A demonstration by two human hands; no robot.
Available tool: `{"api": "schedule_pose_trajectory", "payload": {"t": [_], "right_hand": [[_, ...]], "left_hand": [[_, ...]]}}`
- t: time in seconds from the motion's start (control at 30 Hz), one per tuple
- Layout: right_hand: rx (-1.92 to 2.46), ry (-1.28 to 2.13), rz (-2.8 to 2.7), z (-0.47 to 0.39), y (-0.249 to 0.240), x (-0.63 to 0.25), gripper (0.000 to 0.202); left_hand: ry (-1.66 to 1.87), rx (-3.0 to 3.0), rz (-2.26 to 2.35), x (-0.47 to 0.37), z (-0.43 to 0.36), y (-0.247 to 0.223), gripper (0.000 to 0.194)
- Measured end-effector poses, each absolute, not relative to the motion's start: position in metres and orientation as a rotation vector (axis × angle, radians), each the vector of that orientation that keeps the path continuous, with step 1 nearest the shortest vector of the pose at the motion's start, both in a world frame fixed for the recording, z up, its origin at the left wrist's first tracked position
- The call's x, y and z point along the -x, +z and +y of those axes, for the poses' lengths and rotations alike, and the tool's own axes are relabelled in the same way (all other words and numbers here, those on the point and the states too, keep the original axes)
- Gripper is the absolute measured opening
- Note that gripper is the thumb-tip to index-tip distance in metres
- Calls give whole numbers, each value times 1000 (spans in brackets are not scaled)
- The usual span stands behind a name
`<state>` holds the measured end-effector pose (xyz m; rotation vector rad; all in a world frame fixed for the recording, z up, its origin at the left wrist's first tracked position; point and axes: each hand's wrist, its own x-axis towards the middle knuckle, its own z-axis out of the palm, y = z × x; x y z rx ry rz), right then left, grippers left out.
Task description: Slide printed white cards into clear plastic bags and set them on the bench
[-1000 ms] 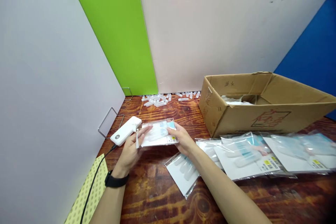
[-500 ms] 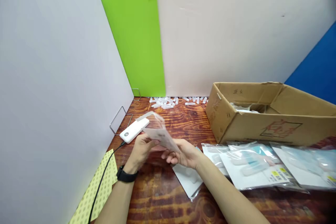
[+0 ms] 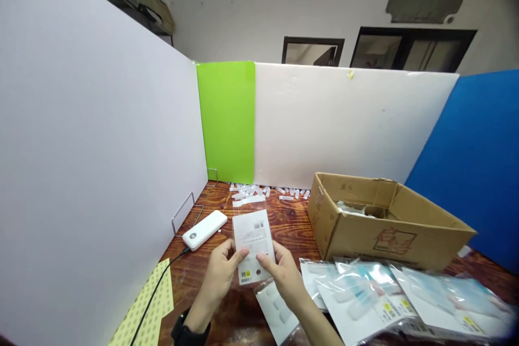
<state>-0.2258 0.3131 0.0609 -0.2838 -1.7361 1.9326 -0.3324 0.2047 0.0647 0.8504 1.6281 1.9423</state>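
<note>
Your left hand (image 3: 221, 269) and right hand (image 3: 284, 273) both grip the card (image 3: 253, 246), thumbs on its printed face

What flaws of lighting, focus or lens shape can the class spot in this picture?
Head view: glare whitens patches of the clear packets, and those at far right look blurred. Head view: the top-right corner darkens; wide-angle stretch probably skews the cardboard box. Head view: fine print on the card between left hand and right hand is unreadable.
</note>
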Motion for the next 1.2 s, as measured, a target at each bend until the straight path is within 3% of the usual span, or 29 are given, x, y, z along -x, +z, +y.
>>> {"api": "schedule_pose_trajectory", "payload": {"t": [0.33,0.4,0.5,0.6,0.73,0.9,1.03,1.1,1.2], "right_hand": [[61,1933,-1802,263,109,120,34],[160,1654,-1819,252,118,95,45],[262,904,-1770,239,136,58,59],[219,505,-1908,229,157,30,38],[227,627,-2014,213,170,8,16],[214,1096,-1884,177,155,-22,9],[226,1388,-1839,151,122,-42,19],[347,1164,-1911,153,91,-39,32],[532,479,-2295,176,36,-17,51]], "left_hand": [[1976,-974,1172,239,163,126,31],[1960,-1024,1234,219,153,136,27],[1925,-1065,1287,192,139,147,27],[1883,-1098,1305,166,126,153,28],[1933,-1041,1301,138,108,154,25],[1939,-868,1166,104,73,146,23],[1993,-683,1159,86,44,121,26],[2039,-511,1200,90,31,95,27],[2033,-261,1307,110,7,45,22]]}}
